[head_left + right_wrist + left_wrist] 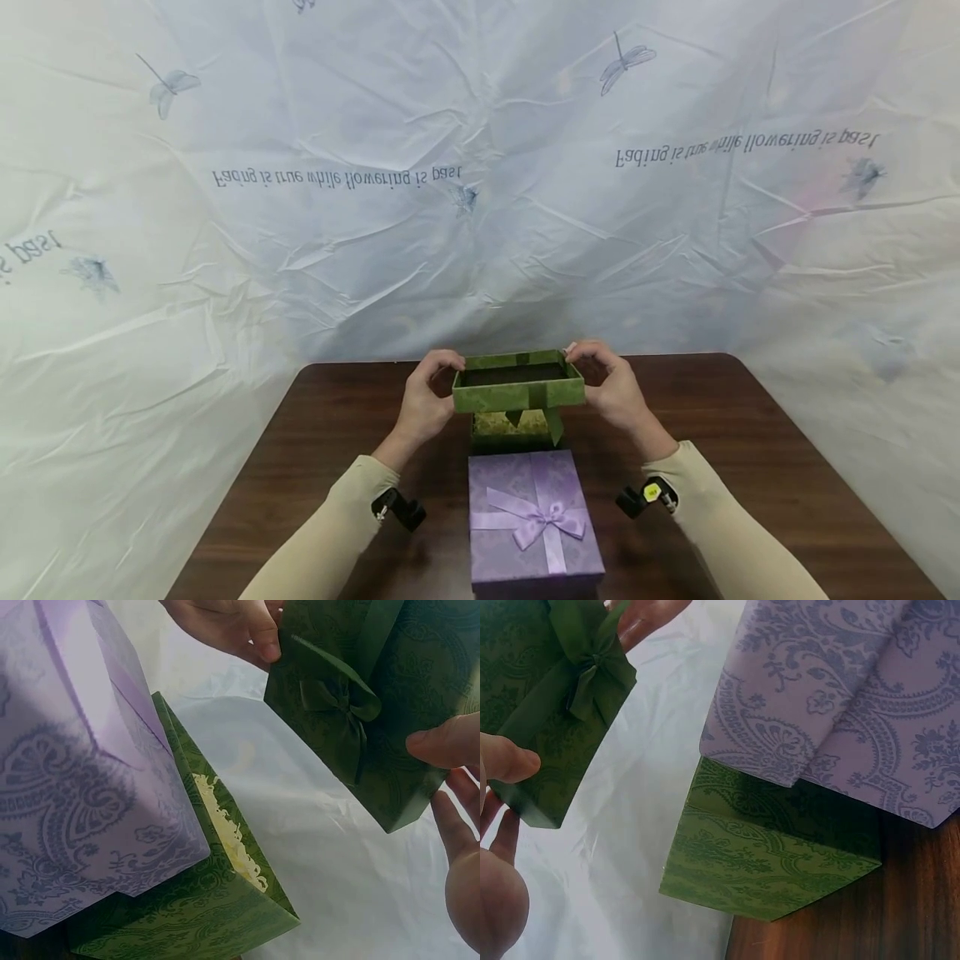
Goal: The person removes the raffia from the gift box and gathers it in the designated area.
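Note:
I hold a green box lid (517,390) with both hands above the table, its hollow underside turned toward me and its bow hanging below. My left hand (429,397) grips its left end and my right hand (611,385) grips its right end. The lid's patterned top and green bow (592,671) face down, as the bow (341,701) also does in the right wrist view. Under the lid stands the open green box (510,432), with pale shredded filling (229,840) inside. A purple gift box (534,517) with a satin bow sits just in front of it, touching it.
The dark wooden table (750,450) stretches left and right of the boxes. A crinkled white sheet (480,192) printed with dragonflies and text hangs behind and around the table's far edge.

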The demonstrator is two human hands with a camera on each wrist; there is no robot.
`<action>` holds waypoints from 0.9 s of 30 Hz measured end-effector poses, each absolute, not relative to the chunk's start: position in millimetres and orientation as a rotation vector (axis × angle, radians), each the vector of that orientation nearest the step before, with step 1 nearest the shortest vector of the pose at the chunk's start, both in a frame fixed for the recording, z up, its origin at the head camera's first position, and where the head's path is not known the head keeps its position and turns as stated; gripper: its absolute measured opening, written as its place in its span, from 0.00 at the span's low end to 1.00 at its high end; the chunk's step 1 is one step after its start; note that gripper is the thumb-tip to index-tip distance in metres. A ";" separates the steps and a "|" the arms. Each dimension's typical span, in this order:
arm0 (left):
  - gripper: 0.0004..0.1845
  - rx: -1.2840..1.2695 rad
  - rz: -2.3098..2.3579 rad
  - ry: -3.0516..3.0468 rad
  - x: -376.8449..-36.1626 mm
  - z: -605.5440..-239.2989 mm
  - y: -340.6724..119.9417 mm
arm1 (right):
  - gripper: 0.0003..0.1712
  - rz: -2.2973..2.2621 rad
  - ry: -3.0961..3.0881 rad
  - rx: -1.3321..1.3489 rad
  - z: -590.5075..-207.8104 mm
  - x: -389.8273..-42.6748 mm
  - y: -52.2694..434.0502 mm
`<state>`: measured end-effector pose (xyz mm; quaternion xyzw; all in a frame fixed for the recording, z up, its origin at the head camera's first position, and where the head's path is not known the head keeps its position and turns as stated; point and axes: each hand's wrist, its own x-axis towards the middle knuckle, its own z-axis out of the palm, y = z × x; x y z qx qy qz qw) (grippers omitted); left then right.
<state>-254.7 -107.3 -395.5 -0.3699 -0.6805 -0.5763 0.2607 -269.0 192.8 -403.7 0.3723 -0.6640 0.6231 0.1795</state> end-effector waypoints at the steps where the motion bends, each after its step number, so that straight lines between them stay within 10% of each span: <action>1: 0.18 -1.004 -1.552 -1.835 -254.7 -395.9 -107.2 | 0.19 1.758 -1.867 1.057 -404.4 -269.2 192.6; 27: 0.16 -1.021 -1.367 -1.757 -257.9 -395.7 -105.7 | 0.24 1.634 -1.909 1.010 -401.9 -265.3 192.9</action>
